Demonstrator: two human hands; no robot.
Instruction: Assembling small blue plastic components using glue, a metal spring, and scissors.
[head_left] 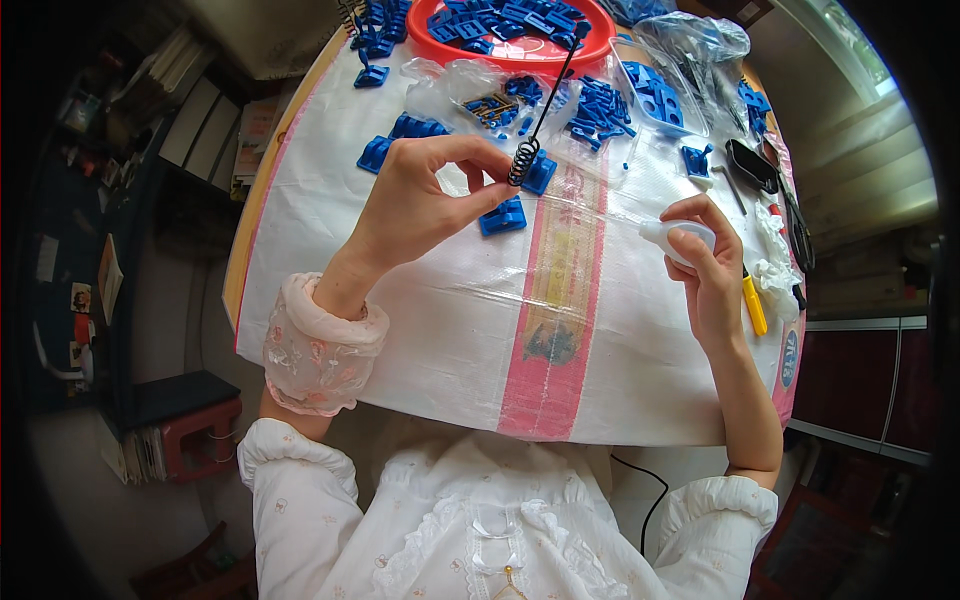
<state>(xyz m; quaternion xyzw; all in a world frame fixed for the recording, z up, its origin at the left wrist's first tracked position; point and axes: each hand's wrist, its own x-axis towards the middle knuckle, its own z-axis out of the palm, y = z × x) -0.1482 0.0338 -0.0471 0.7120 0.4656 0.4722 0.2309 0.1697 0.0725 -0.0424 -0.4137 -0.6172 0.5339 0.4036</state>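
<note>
Above the white-covered table [440, 330], the left hand [420, 205] pinches a light, springy coil-ended black rod [524, 160] at its coil; the right hand [705, 265] grips a small white bottle [672, 236].

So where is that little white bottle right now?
In the head view the white bottle is on the right side, gripped in the right hand above the white table cover, near a yellow-handled tool.

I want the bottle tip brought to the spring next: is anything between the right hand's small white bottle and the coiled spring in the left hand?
Nothing visible does. The white bottle and spring are both held above bare table cover; the blue part lies lower, below the spring.
</note>
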